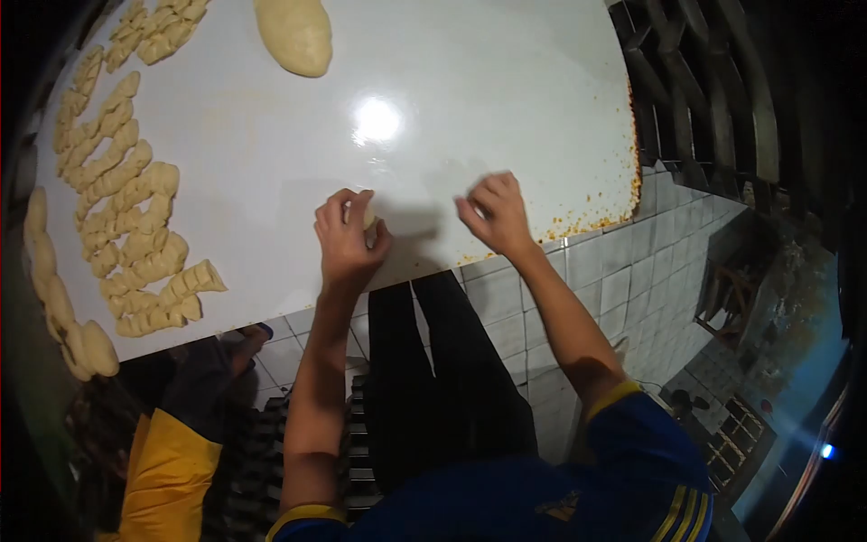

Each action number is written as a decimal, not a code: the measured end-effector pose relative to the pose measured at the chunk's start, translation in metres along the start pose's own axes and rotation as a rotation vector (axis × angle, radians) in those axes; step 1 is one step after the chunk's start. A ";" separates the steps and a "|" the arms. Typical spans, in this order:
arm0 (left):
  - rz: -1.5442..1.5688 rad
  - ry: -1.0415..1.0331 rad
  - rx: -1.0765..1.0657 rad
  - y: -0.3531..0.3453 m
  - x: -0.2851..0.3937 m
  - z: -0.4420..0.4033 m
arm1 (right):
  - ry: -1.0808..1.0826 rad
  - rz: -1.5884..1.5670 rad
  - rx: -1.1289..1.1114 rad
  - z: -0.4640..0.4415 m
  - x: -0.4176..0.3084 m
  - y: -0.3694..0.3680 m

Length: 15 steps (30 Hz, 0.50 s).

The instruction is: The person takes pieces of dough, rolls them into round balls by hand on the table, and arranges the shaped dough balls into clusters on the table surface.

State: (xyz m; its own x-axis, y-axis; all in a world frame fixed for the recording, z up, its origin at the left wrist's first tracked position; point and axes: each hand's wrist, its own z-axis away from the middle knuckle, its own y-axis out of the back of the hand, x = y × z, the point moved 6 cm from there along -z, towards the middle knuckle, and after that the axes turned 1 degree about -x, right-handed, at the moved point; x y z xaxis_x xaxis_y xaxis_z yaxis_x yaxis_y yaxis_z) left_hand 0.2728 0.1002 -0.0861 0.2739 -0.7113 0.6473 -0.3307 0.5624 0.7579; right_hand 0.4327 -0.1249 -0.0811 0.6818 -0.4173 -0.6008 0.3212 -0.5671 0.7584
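Observation:
Near the front edge of the white table (271,135), my left hand (350,237) curls round a small piece of dough (368,217), mostly hidden by the fingers. To its right, my right hand (492,212) is raised over the table edge with its fingers bent inward; whether anything is between them is hidden. A large smooth lump of dough (296,36) lies at the top of the table. Many twisted dough pieces (144,185) lie in rows along the left side.
Smooth dough rolls (59,303) line the far left edge. Rusty spots mark the table's right rim (632,172). A person in yellow and dark clothing (172,470) is at the lower left. Dark metal racks (704,81) stand at the upper right.

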 end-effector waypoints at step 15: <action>-0.017 0.111 -0.203 0.013 0.014 -0.008 | 0.071 0.154 -0.097 0.002 0.053 0.046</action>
State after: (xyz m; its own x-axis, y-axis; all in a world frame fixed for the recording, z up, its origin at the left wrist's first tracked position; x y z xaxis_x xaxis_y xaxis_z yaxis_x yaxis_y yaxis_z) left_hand 0.2792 0.1007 -0.0662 0.3793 -0.6766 0.6311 -0.1403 0.6321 0.7620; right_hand 0.4827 -0.1748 -0.0784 0.7714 -0.4409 -0.4589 0.2688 -0.4278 0.8630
